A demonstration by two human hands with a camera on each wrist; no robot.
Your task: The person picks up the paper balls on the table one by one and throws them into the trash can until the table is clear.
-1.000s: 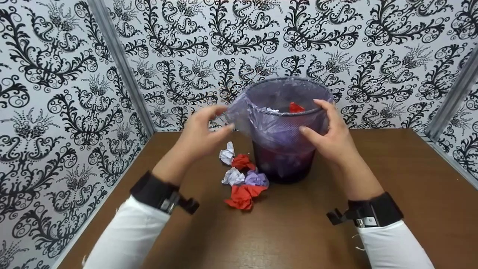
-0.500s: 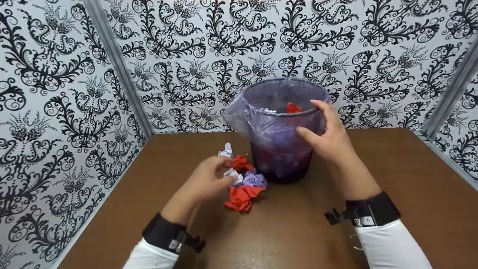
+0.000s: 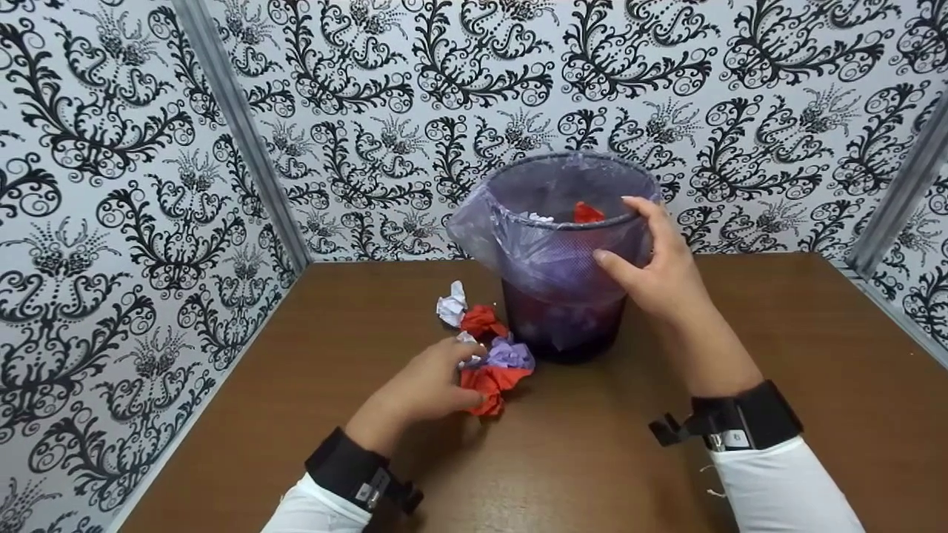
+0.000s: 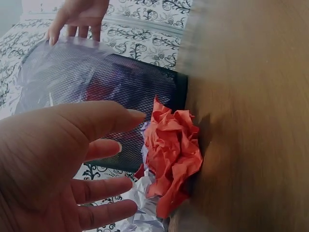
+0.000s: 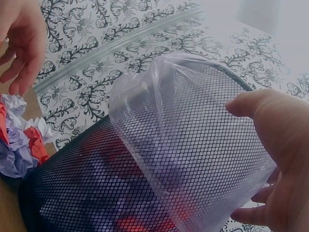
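A black mesh waste bin (image 3: 566, 326) stands upright, lined with a translucent purple plastic bag (image 3: 481, 229) folded over its rim. Red and white crumpled paper shows inside. My right hand (image 3: 663, 270) holds the bin's right side near the rim, thumb on the front. Left of the bin, my left hand (image 3: 422, 385) hovers over loose paper balls with fingers and thumb spread. Nearest to it is a red crumpled paper (image 4: 171, 150); in the left wrist view a gap separates thumb and paper. A white crumpled paper (image 3: 468, 348) is partly hidden behind the fingers.
Beside the bin's base lie a purple crumpled paper (image 3: 512, 354), another red crumpled paper (image 3: 483, 320) and another white crumpled paper (image 3: 451, 305). All rest on a brown wooden table (image 3: 592, 459). Patterned wall panels (image 3: 355, 133) rise behind and at the sides.
My left hand has left the bag's loose left edge and come down to the front paper balls. The right hand keeps its place on the bin.
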